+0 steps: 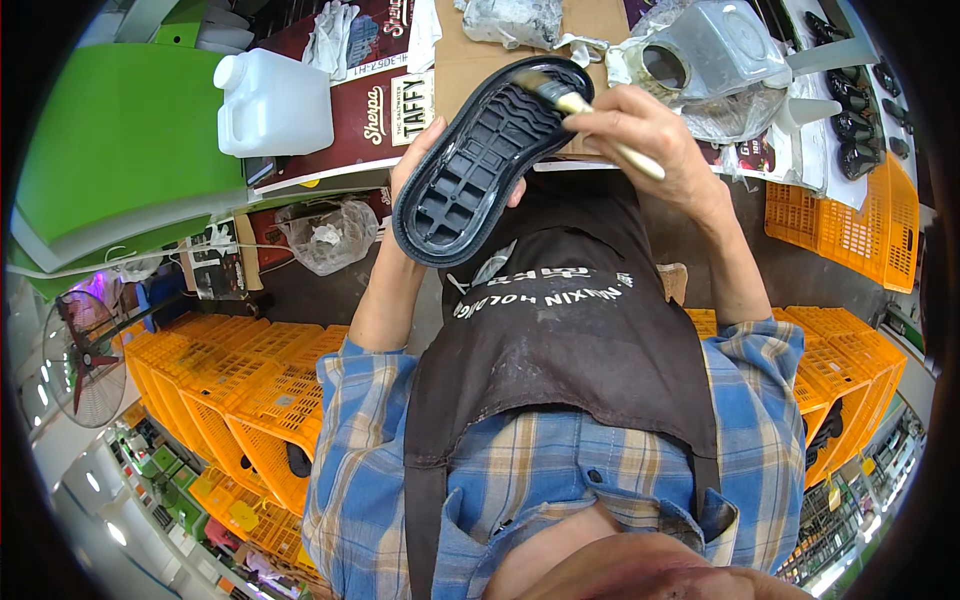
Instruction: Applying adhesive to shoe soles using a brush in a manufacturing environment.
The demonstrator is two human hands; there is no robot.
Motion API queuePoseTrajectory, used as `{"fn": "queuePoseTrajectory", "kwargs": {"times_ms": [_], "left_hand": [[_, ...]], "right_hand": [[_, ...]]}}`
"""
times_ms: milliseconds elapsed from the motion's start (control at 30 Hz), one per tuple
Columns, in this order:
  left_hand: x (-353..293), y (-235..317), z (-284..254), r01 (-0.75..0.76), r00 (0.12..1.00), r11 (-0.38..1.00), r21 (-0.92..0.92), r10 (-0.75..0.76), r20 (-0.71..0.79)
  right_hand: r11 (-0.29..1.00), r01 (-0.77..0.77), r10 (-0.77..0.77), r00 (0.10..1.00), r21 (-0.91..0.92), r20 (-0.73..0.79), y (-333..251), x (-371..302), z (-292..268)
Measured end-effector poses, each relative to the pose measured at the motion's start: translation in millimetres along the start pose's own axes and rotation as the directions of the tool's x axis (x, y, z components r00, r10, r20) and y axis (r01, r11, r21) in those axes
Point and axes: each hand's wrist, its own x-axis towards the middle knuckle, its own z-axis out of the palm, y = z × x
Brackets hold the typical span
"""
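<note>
A black rubber shoe sole (470,180) with a raised rim and a ribbed, gridded inner face is tilted toward me above the table's near edge. My left hand (415,158) grips it from beneath; the thumb shows along its left side and a fingertip at its right edge. In my right hand (650,135) is a paintbrush (640,160) with a pale handle, pinched between the fingers. Its bristles, blurred, touch the inside of the sole near the upper end.
A white plastic jug (280,105) stands left on the table, near white gloves (330,38). To the right lies a cut-open clear plastic container (725,50). Small black parts (855,130) line the far right. Orange crates (240,380) stand on both sides, and a fan (85,360) is at left.
</note>
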Motion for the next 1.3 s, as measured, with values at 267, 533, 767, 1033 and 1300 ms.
{"fn": "queuePoseTrajectory", "kwargs": {"times_ms": [267,533,767,1033,1300], "left_hand": [[7,-13,-14,-0.026,0.999,0.992,0.125,0.030,-0.029],[10,-8,-20,-0.121,0.993,0.988,0.099,0.121,0.001],[18,-6,-24,-0.078,0.997,0.993,0.090,0.078,-0.004],[12,-7,-26,-0.063,0.993,0.996,0.059,0.057,0.107],[19,1,-31,-0.101,0.943,0.994,-0.043,0.110,0.313]], "right_hand": [[0.942,-0.252,0.198,0.951,-0.223,-0.236,-16,-1,18],[0.994,-0.077,0.074,0.996,-0.073,-0.046,-51,9,20],[0.805,0.067,-0.161,0.981,0.590,0.109,-61,7,16],[0.810,-0.388,0.505,0.843,0.439,-0.187,19,6,13],[0.941,0.275,-0.307,0.939,0.197,0.157,-55,6,24]]}}
